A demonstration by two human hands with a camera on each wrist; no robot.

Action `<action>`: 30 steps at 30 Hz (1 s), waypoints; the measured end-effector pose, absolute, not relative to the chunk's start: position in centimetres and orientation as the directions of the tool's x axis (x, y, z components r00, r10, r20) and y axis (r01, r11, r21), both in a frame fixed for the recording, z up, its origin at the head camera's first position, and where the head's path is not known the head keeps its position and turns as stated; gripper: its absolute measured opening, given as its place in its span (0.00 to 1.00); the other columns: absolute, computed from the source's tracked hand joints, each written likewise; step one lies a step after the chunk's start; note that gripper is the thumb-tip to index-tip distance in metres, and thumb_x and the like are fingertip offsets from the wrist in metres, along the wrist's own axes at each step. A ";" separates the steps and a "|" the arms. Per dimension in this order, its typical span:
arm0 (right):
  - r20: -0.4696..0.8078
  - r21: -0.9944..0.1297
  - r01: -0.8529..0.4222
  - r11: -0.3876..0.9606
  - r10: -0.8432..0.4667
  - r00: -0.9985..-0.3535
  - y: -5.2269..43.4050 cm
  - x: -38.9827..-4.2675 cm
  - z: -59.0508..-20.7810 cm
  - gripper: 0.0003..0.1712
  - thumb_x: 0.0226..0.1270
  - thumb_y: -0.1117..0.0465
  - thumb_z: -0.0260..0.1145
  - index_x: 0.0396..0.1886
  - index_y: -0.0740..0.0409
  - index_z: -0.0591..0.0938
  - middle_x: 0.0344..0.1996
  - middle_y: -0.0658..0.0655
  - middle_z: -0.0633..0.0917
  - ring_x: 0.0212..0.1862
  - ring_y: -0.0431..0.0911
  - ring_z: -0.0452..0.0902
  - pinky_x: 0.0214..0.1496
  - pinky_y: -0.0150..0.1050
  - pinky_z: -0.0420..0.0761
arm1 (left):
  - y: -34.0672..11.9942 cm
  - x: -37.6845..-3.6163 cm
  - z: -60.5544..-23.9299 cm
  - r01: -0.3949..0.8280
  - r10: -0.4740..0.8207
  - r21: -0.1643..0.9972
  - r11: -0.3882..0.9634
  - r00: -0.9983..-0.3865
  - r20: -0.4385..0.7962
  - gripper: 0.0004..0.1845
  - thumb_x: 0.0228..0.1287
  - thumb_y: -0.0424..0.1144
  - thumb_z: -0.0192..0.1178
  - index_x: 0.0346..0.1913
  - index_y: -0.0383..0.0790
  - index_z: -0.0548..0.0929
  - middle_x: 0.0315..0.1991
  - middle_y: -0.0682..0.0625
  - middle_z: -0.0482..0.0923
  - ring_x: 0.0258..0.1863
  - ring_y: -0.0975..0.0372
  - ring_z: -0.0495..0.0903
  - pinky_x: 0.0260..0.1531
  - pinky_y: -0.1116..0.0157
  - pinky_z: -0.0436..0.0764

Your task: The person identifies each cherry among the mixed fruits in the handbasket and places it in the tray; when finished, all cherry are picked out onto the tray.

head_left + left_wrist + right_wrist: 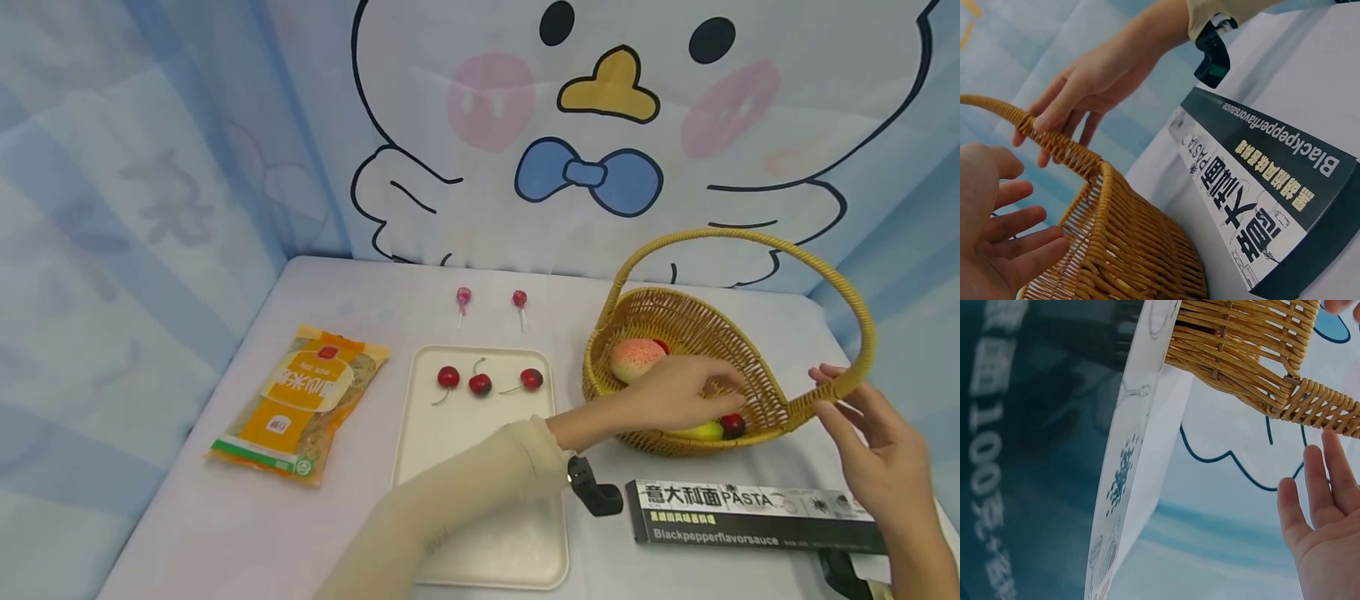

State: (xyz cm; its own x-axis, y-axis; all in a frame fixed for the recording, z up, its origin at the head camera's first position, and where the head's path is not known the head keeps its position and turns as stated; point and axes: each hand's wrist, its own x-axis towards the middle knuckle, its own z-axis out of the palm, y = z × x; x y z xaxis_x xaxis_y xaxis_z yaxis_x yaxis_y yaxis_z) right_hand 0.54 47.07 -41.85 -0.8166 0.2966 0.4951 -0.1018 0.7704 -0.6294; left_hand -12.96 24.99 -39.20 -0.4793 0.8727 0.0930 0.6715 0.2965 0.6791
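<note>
Head view: left hand (682,387) reaches over and into the wicker basket (693,317), fingers relaxed and loosely extended. Right hand (877,437) is at the basket's right side, thumb and fingers on either side of the base of the arched handle (858,321), in a light pinch. Basket stands on the right part of the white table (180,542). Inside it: a peach-like fruit (634,360), partly hiding a red item (662,345); below the left hand, a yellow-green fruit (696,432) just beside a dark red fruit (732,426). Pasta box (750,515) lies in front of the basket, lettered side visible. Cream tray (468,437) lies left of the basket, passing under the left sleeve (457,496); three cherries (480,383) sit in a row in its far part. Two lollipops (492,297) lie beyond the tray; an orange bag (300,408) lies to its left.

Left wrist view: left hand's fingers are spread, slightly bent, beside the basket rim. Right hand's thumb lies over the handle, other fingers behind it.

Right wrist view: right hand's fingers are nearly straight, tips at the underside of the handle base; thumb cannot be made out. Box fills the left side, basket above.
</note>
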 end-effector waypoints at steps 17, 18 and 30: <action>0.492 -0.632 -0.109 0.767 0.289 -0.821 47.0 0.7 -41.5 0.29 0.79 0.71 0.63 0.76 0.55 0.76 0.64 0.23 0.77 0.66 0.19 0.68 0.65 0.10 0.66 | 28.7 -12.7 -39.4 0.306 0.817 0.828 0.469 -0.505 -0.276 0.27 0.83 0.65 0.43 0.72 0.62 0.80 0.66 0.65 0.83 0.65 0.74 0.80 0.64 0.73 0.77; 0.494 -0.629 -0.112 0.769 0.285 -0.821 47.0 0.7 -41.4 0.29 0.79 0.71 0.63 0.76 0.55 0.76 0.64 0.23 0.77 0.67 0.19 0.68 0.66 0.10 0.65 | 29.0 -12.7 -39.3 0.257 0.801 0.830 0.495 -0.505 -0.321 0.29 0.82 0.68 0.41 0.73 0.64 0.78 0.68 0.66 0.80 0.69 0.73 0.77 0.68 0.70 0.76; 0.486 -0.634 -0.115 0.765 0.278 -0.828 46.9 0.6 -41.1 0.29 0.79 0.70 0.63 0.76 0.55 0.76 0.64 0.23 0.77 0.66 0.19 0.69 0.67 0.10 0.65 | 30.9 -13.8 -39.0 0.083 0.812 0.856 0.511 -0.375 -0.448 0.43 0.76 0.78 0.25 0.81 0.63 0.66 0.75 0.59 0.75 0.79 0.71 0.67 0.82 0.66 0.63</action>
